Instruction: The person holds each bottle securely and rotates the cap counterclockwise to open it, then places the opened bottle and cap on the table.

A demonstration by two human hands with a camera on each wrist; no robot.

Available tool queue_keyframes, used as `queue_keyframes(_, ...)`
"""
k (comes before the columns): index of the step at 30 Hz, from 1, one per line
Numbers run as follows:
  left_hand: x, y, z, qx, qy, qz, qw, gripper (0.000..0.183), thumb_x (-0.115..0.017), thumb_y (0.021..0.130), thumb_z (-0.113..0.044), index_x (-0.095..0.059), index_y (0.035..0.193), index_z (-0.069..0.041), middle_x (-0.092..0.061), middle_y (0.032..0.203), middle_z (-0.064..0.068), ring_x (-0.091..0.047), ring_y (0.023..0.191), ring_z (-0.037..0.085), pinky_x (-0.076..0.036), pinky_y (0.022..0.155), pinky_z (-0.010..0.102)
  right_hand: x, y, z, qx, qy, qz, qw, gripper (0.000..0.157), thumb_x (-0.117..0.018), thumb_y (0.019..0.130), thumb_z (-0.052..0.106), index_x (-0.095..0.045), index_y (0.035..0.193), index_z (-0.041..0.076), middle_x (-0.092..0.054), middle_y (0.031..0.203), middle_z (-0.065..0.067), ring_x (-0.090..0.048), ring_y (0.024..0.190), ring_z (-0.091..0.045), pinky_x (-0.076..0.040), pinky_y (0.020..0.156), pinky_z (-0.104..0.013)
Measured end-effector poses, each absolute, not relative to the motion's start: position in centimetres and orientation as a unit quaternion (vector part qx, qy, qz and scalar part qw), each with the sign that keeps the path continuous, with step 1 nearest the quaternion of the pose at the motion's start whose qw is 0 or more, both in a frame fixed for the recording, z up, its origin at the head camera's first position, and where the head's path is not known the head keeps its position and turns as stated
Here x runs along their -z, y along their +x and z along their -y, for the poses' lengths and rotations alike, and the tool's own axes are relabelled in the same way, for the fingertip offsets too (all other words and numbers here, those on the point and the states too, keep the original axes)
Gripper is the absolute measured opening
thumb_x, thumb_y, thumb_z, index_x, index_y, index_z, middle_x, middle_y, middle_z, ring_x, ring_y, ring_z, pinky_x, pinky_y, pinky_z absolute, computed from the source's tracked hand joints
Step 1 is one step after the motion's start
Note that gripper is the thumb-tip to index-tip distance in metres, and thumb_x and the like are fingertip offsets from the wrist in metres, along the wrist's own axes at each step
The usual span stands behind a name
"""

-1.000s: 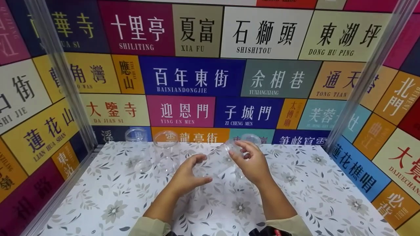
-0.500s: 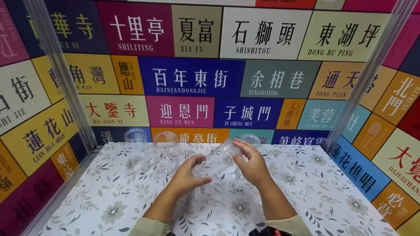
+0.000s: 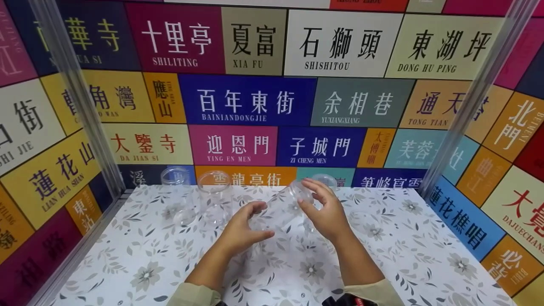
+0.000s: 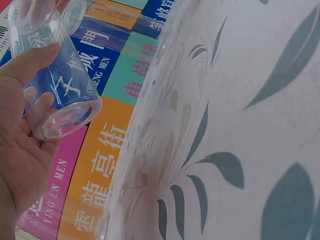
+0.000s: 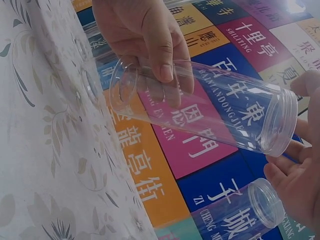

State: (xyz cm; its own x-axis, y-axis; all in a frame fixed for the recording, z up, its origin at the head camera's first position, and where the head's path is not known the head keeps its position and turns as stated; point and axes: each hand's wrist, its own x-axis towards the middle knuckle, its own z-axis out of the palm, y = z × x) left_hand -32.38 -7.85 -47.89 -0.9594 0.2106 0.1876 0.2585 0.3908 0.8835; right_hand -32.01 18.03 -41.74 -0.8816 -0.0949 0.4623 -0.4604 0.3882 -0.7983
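Observation:
Between both hands a clear plastic jar is held tilted above the table, its ringed mouth end up to the right. My left hand grips the jar near its base; in the right wrist view the thumb lies along the near wall and the fingers pass behind. Around the ringed end, my right hand has its thumb and fingers on the rim. Whether a separate clear lid sits there, I cannot tell. Through the wall in the left wrist view the jar seems to hold nothing.
Two similar clear jars stand upright at the back left of the flower-patterned table. Another jar stands behind my right hand. Panels with printed characters wall in the table at the back and sides, with metal posts at the corners.
The fingers and thumb of my right hand have shifted slightly around the jar's rim. My left hand and the jar stay almost in place.

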Motion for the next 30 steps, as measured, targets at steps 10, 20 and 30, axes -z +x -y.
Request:
queue_keyframes(10,47.89,-32.22,7.78,0.534,-0.144,0.833,0.016,0.083,-0.094,0.081,-0.042,-0.055,0.152,-0.027,-0.060,0.157,-0.006,-0.049,0.154,0.025,-0.036,0.131,0.055,41.51,-31.99,-17.94,-0.494,0.084,0.848,0.176,0.060,-0.079,0.091,0.059,-0.071,0.140,0.025,-0.062,0.146,-0.001,-0.061,0.107,-0.023,-0.057,0.091,-0.038)
queue_keyframes(20,47.84,-32.08,7.65,0.529,-0.130,0.839,0.012,0.083,-0.095,0.081,-0.041,-0.055,0.153,-0.028,-0.060,0.157,-0.007,-0.048,0.154,0.025,-0.036,0.131,0.056,41.62,-31.99,-17.72,-0.486,0.090,0.853,0.168,0.051,-0.080,0.095,0.048,-0.072,0.139,0.023,-0.066,0.142,-0.002,-0.064,0.108,-0.023,-0.058,0.094,-0.036)
queue_keyframes(30,48.05,-32.38,7.78,0.534,-0.147,0.832,0.021,0.082,-0.095,0.081,-0.038,-0.056,0.151,-0.023,-0.062,0.155,-0.004,-0.050,0.153,0.025,-0.036,0.131,0.055,41.64,-31.89,-17.90,-0.517,0.161,0.825,0.160,0.043,-0.066,0.102,0.016,-0.068,0.145,0.018,-0.058,0.160,0.001,-0.051,0.151,-0.024,-0.051,0.116,-0.054)
